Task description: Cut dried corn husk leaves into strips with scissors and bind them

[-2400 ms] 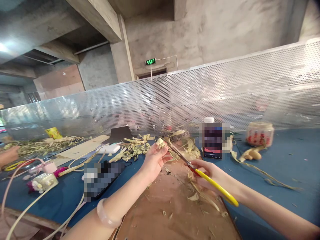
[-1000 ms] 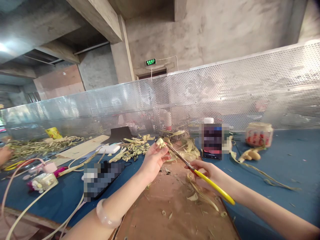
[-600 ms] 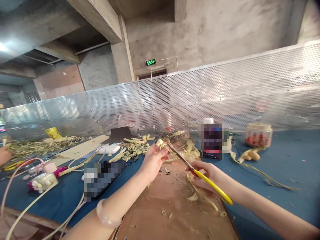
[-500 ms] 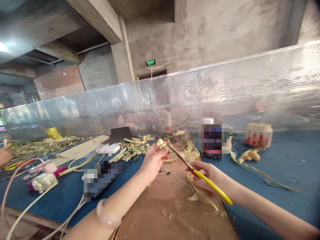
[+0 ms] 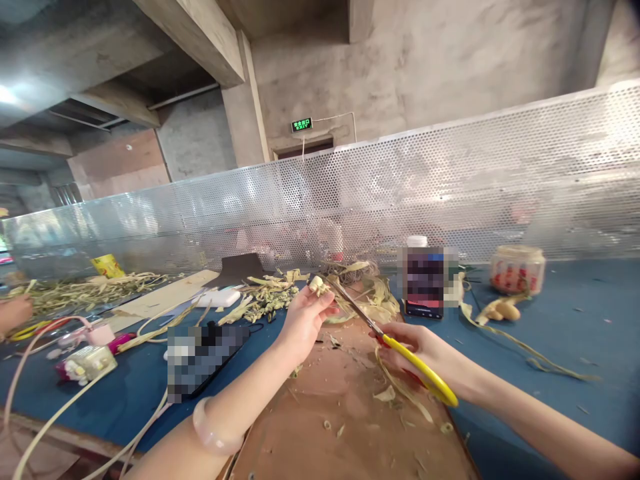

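My left hand (image 5: 306,323) pinches a small pale knot of dried plant fibre (image 5: 318,287), like a little woven piece, above the brown board. In my right hand (image 5: 413,350) is a pair of scissors (image 5: 417,363) with yellow and red handles. Their blades point up and left, with the tips close beside the fibre knot; whether they touch it I cannot tell. Behind both hands lies a heap of dried husk leaves (image 5: 377,297). Left of it is a pile of small greenish knotted pieces (image 5: 270,300).
A phone (image 5: 424,287) stands upright behind my right hand, near a glass jar (image 5: 517,270). Another dark device (image 5: 215,360) with a cable lies left of my forearm. Another person's hand (image 5: 15,313) is at the far left. A perforated metal screen (image 5: 280,213) runs along the back.
The left hand and its fibre knot have shifted slightly left. The scissors moved a little left along with them. At the far left, the other person's hand has come further into view.
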`<state>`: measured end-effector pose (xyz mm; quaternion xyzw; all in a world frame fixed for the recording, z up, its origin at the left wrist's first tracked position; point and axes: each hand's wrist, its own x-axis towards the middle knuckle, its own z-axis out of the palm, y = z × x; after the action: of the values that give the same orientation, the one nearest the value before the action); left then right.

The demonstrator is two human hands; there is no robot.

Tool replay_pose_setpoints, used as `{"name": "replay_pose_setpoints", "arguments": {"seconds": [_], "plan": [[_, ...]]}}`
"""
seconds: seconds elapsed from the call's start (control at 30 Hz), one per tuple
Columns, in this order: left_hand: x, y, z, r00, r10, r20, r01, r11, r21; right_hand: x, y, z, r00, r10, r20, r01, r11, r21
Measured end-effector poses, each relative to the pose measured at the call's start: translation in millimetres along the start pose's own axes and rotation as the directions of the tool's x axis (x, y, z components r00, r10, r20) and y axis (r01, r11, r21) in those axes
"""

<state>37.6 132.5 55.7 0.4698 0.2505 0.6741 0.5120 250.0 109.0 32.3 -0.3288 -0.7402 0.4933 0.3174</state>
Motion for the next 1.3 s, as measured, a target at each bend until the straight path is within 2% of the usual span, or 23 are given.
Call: {"name": "replay_pose_setpoints", "arguments": {"seconds": [0.17, 0.33, 0.83, 1.3], "plan": [[-2, 1, 1.2, 1.0, 0.006, 0.023, -0.007, 1.0, 0.014, -5, -8, -2, 0.998, -0.054, 0.019, 0.056, 0.995, -0.084], [0, 3, 0.1, 1.0, 0.016, -0.004, -0.016, 1.0, 0.007, -8, -12, -6, 0.994, -0.104, 0.012, 0.105, 0.986, -0.128], [2, 6, -1.1, 0.999, 0.003, -0.049, -0.006, 0.998, -0.061, -3, -3, -1, 0.997, -0.072, 0.028, 0.074, 0.994, -0.083], [0, 12, 4.3, 0.997, 0.062, -0.044, -0.064, 0.997, -0.041, 1, -1, 2, 0.997, -0.081, 0.015, 0.082, 0.995, -0.055]]}}
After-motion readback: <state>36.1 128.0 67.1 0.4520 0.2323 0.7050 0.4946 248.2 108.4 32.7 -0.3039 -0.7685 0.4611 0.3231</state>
